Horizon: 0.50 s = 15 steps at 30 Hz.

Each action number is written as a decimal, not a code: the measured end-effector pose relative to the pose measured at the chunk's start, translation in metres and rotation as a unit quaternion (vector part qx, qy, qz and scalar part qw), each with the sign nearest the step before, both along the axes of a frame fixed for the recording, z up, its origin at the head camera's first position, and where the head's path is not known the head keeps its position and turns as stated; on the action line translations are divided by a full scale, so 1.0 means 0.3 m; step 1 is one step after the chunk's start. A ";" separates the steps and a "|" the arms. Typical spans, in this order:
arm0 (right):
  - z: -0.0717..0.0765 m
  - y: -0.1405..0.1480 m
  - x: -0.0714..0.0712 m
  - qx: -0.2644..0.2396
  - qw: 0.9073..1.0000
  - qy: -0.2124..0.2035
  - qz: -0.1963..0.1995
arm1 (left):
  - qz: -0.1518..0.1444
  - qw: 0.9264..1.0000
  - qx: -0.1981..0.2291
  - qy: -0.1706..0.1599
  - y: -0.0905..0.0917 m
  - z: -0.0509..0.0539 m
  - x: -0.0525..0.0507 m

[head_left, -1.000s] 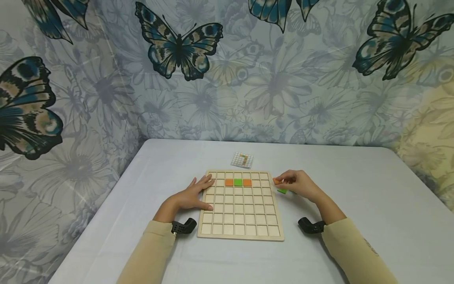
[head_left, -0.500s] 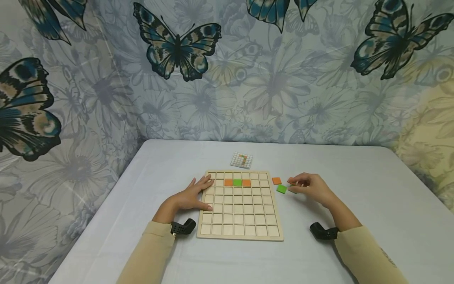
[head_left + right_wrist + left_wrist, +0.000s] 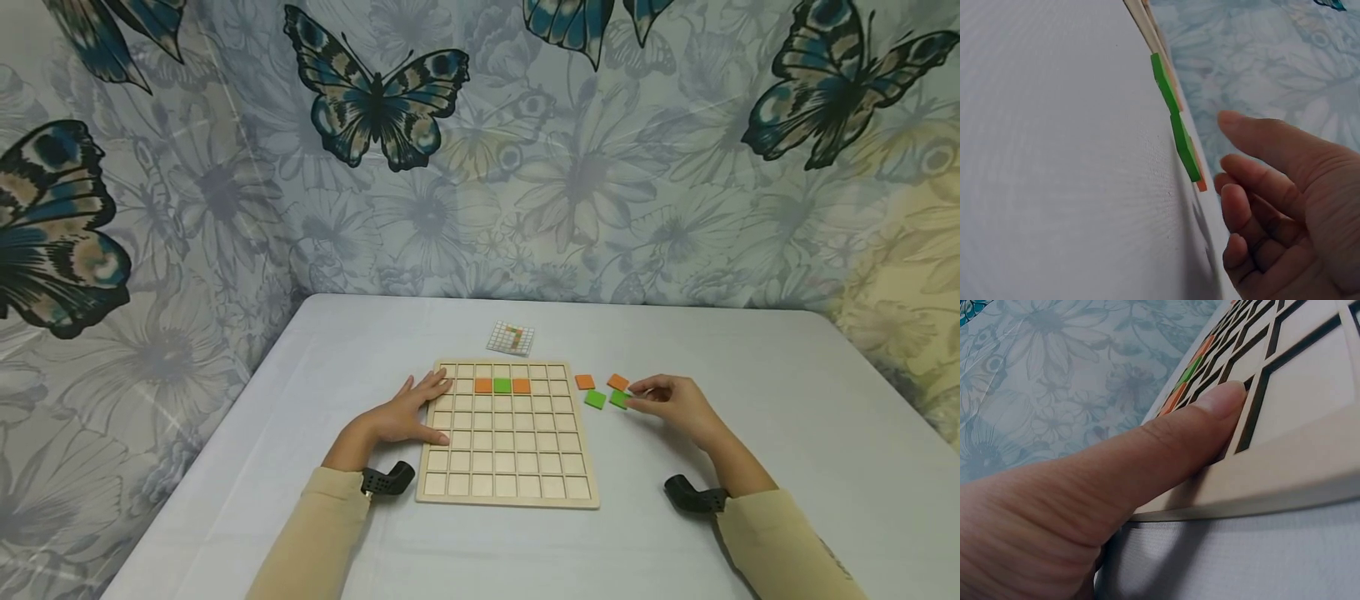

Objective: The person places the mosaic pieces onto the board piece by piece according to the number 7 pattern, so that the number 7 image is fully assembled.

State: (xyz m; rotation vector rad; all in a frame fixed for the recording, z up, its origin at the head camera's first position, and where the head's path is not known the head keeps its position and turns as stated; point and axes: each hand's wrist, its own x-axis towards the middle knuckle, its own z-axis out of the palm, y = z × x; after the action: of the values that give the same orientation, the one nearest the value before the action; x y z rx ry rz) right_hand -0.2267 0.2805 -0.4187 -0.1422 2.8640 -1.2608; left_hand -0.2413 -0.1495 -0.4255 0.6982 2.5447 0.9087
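Note:
A wooden grid board [image 3: 507, 492] lies on the table, with an orange, a green [image 3: 502, 386] and an orange tile side by side in its second row. My left hand [image 3: 401, 417] rests spread on the board's left edge; its thumb [image 3: 1179, 437] presses the frame in the left wrist view. Right of the board lie two orange tiles [image 3: 585, 382] and two green tiles [image 3: 595, 400]. My right hand [image 3: 678, 408] hovers just right of them, fingers loosely bent and holding nothing, as the right wrist view shows beside the green tiles [image 3: 1185, 147].
A small card [image 3: 512, 338] printed with a coloured grid pattern lies behind the board. The white table [image 3: 360, 333] reaches back to a wall hung with butterfly-patterned cloth. Dark wrist devices are strapped on both wrists.
My right hand has moved right, away from the board, and let go of the orange tile. Both orange and both green tiles now show. My left hand stays still.

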 end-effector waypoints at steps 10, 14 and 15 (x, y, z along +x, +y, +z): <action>-0.033 0.021 -0.003 0.002 1.000 0.021 0.019 | 0.003 1.000 0.001 -0.003 -0.001 -0.007 -0.002; -0.044 0.016 -0.005 0.010 0.999 0.036 0.018 | 0.004 1.000 -0.001 -0.002 0.000 -0.008 -0.003; -0.046 0.014 -0.006 0.013 0.999 0.039 0.017 | 0.004 1.000 -0.002 -0.002 0.000 -0.008 -0.003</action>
State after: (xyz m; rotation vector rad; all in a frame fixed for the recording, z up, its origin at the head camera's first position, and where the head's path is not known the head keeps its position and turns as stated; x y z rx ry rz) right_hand -0.2286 0.2848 -0.4325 -0.2431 2.9289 -1.2401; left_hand -0.2421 -0.1496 -0.4278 0.6846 2.5463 0.9073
